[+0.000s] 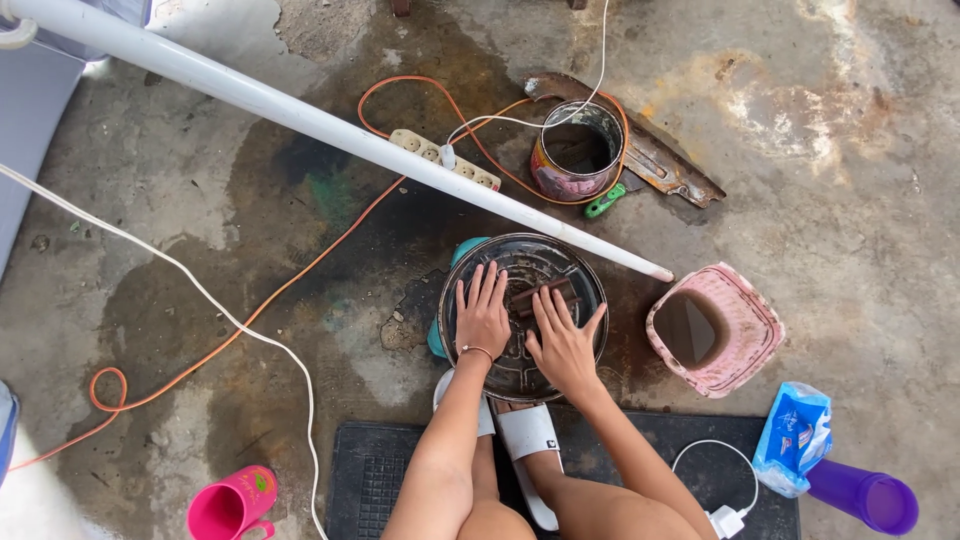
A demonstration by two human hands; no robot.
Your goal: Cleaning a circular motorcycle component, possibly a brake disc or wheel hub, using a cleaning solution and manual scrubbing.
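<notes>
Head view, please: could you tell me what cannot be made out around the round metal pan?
- Pan middle: covered by left hand and right hand.
- Brown block: partly under the fingers; its kind is unclear.
- Teal object: mostly behind the pan.
- Pink bucket: murky inside.

Stained concrete floor [850, 200], black mat [380, 470], pink basket [715, 328], paint can [577, 150]

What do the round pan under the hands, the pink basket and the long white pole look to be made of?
The round pan looks like dark, stained metal: thin rim, dull sheen, embossed ridges. Both hands, left hand and right hand, lie flat in it. The pink basket seems moulded plastic, grimy, with a slotted rim. The white pole is smooth and glossy, probably plastic pipe, though painted metal is possible.
</notes>
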